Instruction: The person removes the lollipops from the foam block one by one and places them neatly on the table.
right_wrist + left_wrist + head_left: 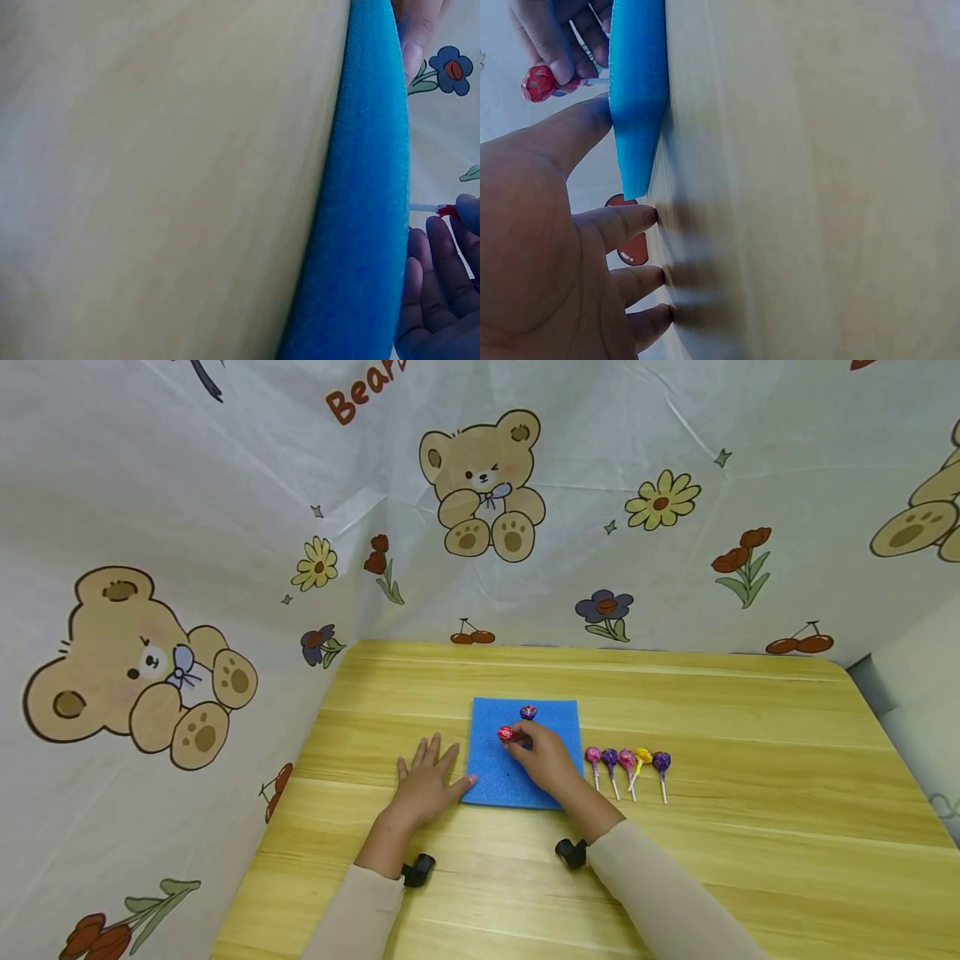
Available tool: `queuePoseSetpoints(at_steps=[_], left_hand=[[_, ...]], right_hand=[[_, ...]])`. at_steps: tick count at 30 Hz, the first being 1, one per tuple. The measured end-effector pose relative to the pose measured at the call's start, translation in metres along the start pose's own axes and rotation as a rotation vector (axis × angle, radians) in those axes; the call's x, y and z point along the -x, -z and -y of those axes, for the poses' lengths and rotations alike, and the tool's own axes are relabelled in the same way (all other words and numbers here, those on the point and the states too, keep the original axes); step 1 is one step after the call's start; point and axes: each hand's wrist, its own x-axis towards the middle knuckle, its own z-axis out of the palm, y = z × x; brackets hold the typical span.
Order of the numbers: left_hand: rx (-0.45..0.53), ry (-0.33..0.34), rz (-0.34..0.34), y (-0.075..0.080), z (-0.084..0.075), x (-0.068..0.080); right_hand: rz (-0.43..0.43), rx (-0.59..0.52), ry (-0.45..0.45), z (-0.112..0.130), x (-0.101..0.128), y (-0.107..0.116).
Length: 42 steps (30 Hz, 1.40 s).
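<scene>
A thick blue foam sheet (495,781) lies on the wooden table. My right hand (546,762) is over it, pinching a lollipop (506,733) with a red wrapper just below its head. In the left wrist view, the white stick (596,81) points down and meets the foam's top face. A dark purple-and-red lollipop (528,712) is at the foam's far side, its stick hidden from above. My left hand (422,792) is spread out at the left of the foam, thumb on its edge and the other fingertips on the table.
Right of the foam, several lollipops lie in a row on the table (750,777): pink (593,754), purple (610,757), another pink (627,758), yellow (642,756) and purple (661,761). A bear-print cloth (570,560) hangs behind the table and along its left side.
</scene>
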Motion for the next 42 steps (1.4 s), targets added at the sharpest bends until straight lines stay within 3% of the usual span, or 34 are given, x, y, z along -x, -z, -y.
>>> queuePoseSetpoints(at_steps=[18,42], left_hand=[[0.003,0.0,-0.005,0.0,0.0,0.0],[0.015,-0.016,-0.007,-0.001,0.002,0.001]], right_hand=[[-0.04,-0.039,0.019,0.006,0.006,0.004],[-0.076,-0.083,0.036,0.005,0.019,0.024]])
